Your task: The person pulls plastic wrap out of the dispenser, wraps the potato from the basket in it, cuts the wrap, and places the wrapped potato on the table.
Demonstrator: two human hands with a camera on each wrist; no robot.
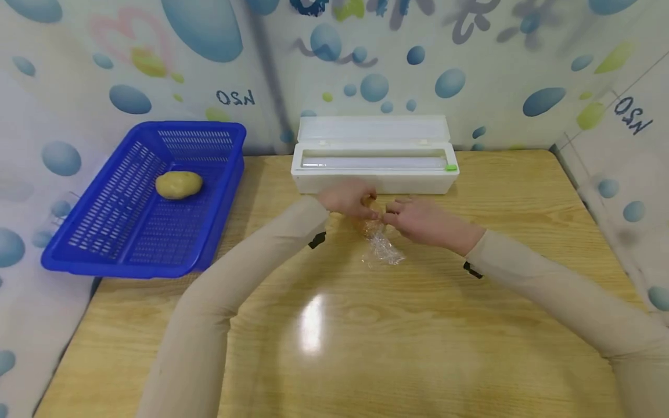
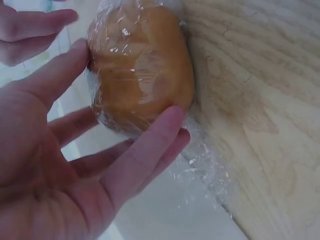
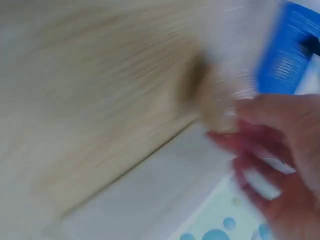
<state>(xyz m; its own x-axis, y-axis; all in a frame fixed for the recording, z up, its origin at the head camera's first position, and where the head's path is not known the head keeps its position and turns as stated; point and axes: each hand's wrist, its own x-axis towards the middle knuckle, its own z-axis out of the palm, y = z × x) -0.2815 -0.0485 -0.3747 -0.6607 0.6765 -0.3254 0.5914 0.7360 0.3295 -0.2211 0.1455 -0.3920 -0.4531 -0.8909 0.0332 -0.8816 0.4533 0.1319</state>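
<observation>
A potato (image 2: 142, 65) wrapped in clear cling film lies on the table just in front of the white dispenser box. My left hand (image 1: 347, 198) holds it, with thumb and fingers curved around its sides in the left wrist view. From the potato, a crumpled tail of cling film (image 1: 384, 249) trails toward the near side of the table. On the other side, my right hand (image 1: 428, 222) pinches the film between thumb and fingers close to the potato. Motion blurs the right wrist view, and both hands mostly cover the potato in the head view.
The white cling film box (image 1: 376, 184) stands against the back wall with its lid up, a roll inside and a green slider (image 1: 451, 167) at its right end. To the left, a blue plastic basket (image 1: 209, 244) holds another potato (image 1: 179, 184). Patterned walls border the wooden table (image 1: 392, 337).
</observation>
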